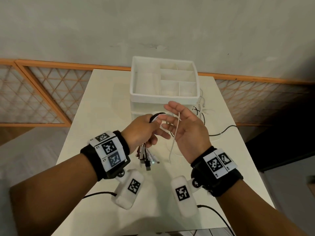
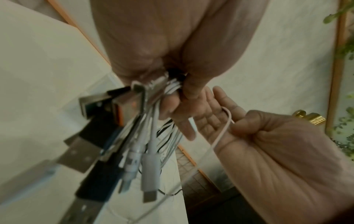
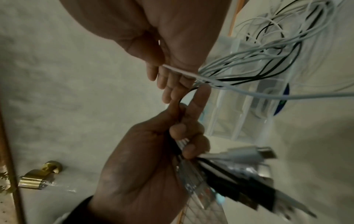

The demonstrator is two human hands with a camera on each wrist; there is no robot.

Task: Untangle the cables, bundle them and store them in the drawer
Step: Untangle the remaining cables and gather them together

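My left hand (image 1: 144, 128) grips a bundle of white and black cables (image 1: 148, 157) in its fist. Their plugs (image 2: 147, 166) hang below it over the table. Two of its fingers (image 3: 199, 98) point up toward my right hand (image 1: 185, 126), which is held just to the right with its fingers straight. A thin white cable (image 1: 176, 132) passes through the crook of that hand's thumb, which is bent over it (image 2: 227, 124), and its end dangles toward the table. Behind both hands stands the white drawer unit (image 1: 163, 97), with open compartments on top. The hands hide its drawer front.
A loose tangle of white and black cables (image 1: 202, 109) lies on the white table (image 1: 102, 99) right of the unit, seen close in the right wrist view (image 3: 287, 45). A black cable (image 1: 221, 132) trails to the right edge. An orange lattice rail runs behind the table.
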